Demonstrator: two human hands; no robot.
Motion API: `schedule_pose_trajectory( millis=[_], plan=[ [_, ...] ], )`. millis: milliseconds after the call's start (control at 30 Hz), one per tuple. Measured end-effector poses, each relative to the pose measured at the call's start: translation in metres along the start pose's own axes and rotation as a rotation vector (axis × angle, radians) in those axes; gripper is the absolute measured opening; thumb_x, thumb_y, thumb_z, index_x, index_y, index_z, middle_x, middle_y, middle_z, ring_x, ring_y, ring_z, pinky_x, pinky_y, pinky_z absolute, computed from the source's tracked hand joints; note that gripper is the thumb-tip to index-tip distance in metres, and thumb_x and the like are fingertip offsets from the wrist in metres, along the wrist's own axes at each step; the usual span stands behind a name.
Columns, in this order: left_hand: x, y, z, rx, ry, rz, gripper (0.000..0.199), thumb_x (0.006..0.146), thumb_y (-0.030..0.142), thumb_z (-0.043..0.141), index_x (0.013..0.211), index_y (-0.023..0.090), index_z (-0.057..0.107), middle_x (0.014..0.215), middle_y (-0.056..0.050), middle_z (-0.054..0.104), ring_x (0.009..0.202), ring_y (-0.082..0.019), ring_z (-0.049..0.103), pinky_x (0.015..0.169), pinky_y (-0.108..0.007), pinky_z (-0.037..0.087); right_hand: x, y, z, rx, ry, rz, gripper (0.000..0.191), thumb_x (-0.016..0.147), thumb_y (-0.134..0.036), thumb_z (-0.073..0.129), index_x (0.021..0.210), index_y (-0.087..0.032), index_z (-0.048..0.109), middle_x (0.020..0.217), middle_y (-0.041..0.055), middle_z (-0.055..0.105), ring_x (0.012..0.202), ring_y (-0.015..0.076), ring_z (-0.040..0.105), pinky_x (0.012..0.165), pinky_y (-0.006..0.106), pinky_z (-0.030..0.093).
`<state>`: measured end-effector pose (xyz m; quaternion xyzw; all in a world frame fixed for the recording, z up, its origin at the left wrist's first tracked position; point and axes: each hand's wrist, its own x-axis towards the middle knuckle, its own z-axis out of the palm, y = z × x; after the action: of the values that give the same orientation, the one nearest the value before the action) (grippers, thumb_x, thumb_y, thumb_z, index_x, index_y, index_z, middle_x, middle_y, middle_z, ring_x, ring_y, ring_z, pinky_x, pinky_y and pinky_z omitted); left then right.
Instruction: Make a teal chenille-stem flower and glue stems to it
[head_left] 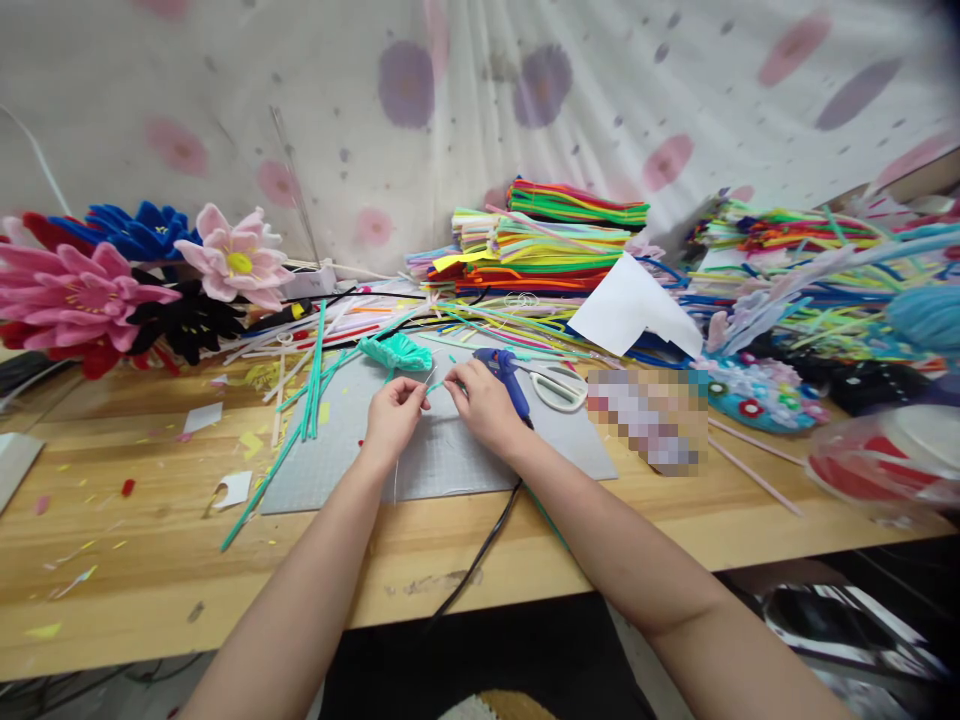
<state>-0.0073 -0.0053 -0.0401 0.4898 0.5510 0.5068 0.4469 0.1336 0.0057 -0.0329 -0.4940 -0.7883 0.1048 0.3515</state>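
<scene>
Above the grey mat, the left hand and right hand each pinch, thumb against fingertips, a short teal pipe cleaner stretched between them. On the mat's far left part lies a teal fuzzy flower; on its far right part, a blue glue gun beside white-handled scissors.

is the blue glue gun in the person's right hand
No, the glue gun lies on the grey mat beside the right hand.
</scene>
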Motion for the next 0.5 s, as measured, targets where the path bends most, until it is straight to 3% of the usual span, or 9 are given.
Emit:
schedule_pose_trajectory(
  millis=[133, 367, 500],
  plan=[
    [0.001, -0.005, 0.001, 0.118, -0.008, 0.08, 0.02, 0.071, 0.036, 0.056, 0.067, 0.016, 0.055, 0.051, 0.003, 0.05, 0.045, -0.008, 0.043, 0.046, -0.02, 0.032, 0.0, 0.001, 0.003, -0.076, 0.042, -0.028, 0.011, 0.085, -0.019, 0.045, 0.082, -0.017, 0.056, 0.085, 0.0069, 0.055, 0.079, 0.0168, 0.052, 0.068, 0.027, 0.041],
    [0.002, -0.011, 0.0, 0.206, -0.061, 0.115, 0.03, 0.075, 0.036, 0.053, 0.094, 0.015, 0.061, 0.055, 0.001, 0.054, 0.05, -0.01, 0.049, 0.048, -0.022, 0.035, 0.003, 0.005, 0.0, -0.08, 0.068, -0.032, 0.011, 0.085, -0.017, 0.044, 0.081, -0.018, 0.054, 0.085, 0.0063, 0.056, 0.078, 0.0171, 0.051, 0.068, 0.027, 0.041],
    [0.0, -0.008, 0.0, 0.231, -0.063, 0.093, 0.025, 0.075, 0.035, 0.052, 0.088, 0.016, 0.06, 0.053, 0.003, 0.052, 0.044, -0.009, 0.046, 0.045, -0.022, 0.034, 0.003, 0.009, 0.0, -0.046, 0.074, -0.039, 0.011, 0.085, -0.017, 0.044, 0.08, -0.018, 0.054, 0.084, 0.0058, 0.055, 0.078, 0.0168, 0.051, 0.069, 0.026, 0.041]
  ],
)
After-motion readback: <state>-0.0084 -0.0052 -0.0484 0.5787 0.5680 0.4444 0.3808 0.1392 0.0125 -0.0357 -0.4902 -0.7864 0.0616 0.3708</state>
